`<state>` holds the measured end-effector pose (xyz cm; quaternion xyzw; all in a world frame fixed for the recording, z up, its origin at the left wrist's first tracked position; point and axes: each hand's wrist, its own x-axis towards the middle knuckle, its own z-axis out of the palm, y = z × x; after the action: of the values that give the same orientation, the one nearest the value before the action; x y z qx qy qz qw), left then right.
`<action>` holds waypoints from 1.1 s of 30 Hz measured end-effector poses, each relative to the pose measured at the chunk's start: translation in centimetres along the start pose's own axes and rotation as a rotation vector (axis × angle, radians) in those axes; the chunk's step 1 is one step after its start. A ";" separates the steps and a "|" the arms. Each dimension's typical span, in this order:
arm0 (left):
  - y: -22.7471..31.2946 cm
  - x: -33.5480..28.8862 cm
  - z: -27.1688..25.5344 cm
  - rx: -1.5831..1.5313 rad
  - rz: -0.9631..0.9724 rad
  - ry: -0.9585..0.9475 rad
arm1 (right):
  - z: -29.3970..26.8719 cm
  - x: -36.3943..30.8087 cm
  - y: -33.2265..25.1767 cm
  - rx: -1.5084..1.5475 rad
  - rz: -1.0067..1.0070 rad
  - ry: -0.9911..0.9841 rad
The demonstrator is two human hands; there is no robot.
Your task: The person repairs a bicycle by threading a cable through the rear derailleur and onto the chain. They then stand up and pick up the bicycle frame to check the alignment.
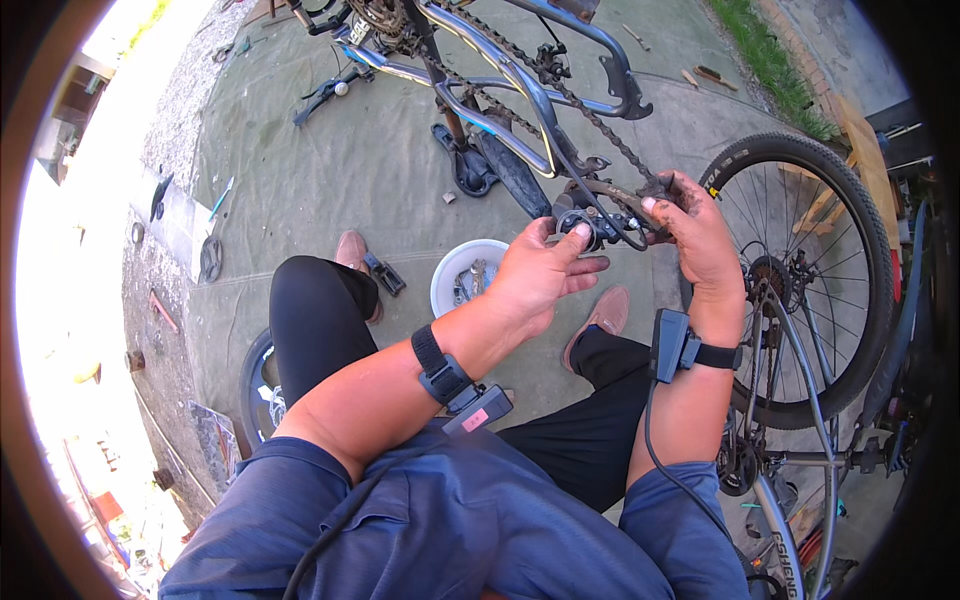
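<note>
In front of me my left hand [540, 268] pinches the rear derailleur [588, 230] between thumb and forefinger, its other fingers stretched out. My right hand [700, 235] is closed on the far end of that derailleur, thumb on top, where the bicycle chain [612, 138] runs down to it. What lies between the right fingers is partly hidden. Both hands have black grease on the fingertips. The derailleur sits by the rear end of a blue-and-silver bicycle frame [535, 95], with a dark cable looping beside it.
Between my feet stands a white bucket [437, 290] with small metal parts. A black saddle [462, 165] is low under the frame. To the right are a wheel [870, 225] and a silver bicycle frame [815, 385]. A green ground sheet [260, 200] holds several tools. A black pedal-like part [385, 272] lies beside my left shoe.
</note>
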<state>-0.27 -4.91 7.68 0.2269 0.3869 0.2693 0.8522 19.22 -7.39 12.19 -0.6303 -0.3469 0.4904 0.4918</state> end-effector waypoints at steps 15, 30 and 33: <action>1.9 -2.0 5.3 -0.042 0.010 -0.178 | -0.1 -1.0 -8.1 -0.288 -0.269 0.091; 6.0 -3.3 4.7 0.013 0.276 -0.225 | 3.0 -4.2 -12.4 -0.430 -0.340 0.165; 5.7 -2.8 3.1 0.072 0.291 -0.224 | 3.0 -4.5 -10.9 -0.390 -0.331 0.133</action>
<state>-1.03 -2.90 14.43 0.3392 0.2621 0.3489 0.8334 15.59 -7.66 23.75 -0.6786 -0.5001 0.2848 0.4564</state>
